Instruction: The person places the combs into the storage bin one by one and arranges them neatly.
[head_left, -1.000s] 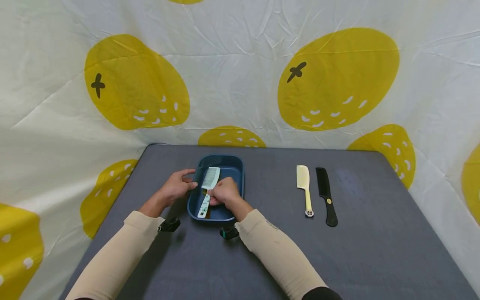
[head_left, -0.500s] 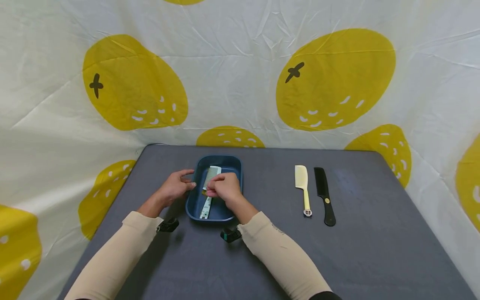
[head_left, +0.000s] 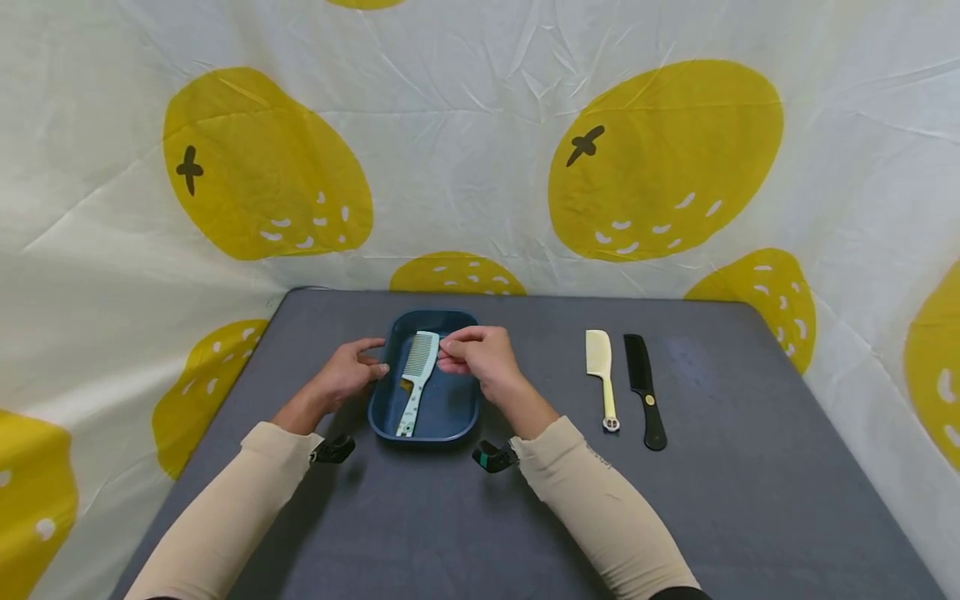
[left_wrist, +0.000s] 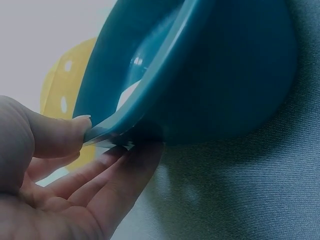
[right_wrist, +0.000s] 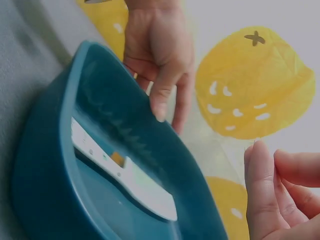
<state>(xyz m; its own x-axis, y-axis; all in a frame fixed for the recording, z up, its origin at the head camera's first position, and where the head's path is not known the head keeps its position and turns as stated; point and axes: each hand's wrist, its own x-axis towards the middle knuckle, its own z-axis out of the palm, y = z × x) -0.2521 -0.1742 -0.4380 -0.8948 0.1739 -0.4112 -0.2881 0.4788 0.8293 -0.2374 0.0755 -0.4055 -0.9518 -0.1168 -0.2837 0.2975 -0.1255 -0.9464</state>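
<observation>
From the left, seen by the head camera, the left hand [head_left: 349, 372] sits at the 9 o'clock side of a blue tray [head_left: 450, 421], holding its edge; the left wrist view shows the thumb on the rim and the fingers tucked beneath it. The tray's long axis runs from 12 to 6 o'clock.

Inside, left of the tray's middle, lies a pale mint comb [head_left: 421, 357]. Its toothed end points between 12 and 1 o'clock, its patterned handle between 6 and 7, and its teeth face about 9. A small amber patch [head_left: 407, 386] shows beside its neck; what it belongs to cannot be told.

The right hand [head_left: 486, 358] is over the tray's 2 o'clock side, thumb and forefinger close together, the fingers loosely bent with nothing visible in them. The right wrist view shows them apart from the mint comb.

Farther toward 3 o'clock, well apart from the tray, a cream comb [head_left: 598, 354] rests on the grey table [head_left: 750, 467], head pointing just short of 12, handle just short of 6. Beside it, a black comb [head_left: 638, 367] points its head between 11 and 12, its handle between 5 and 6.
</observation>
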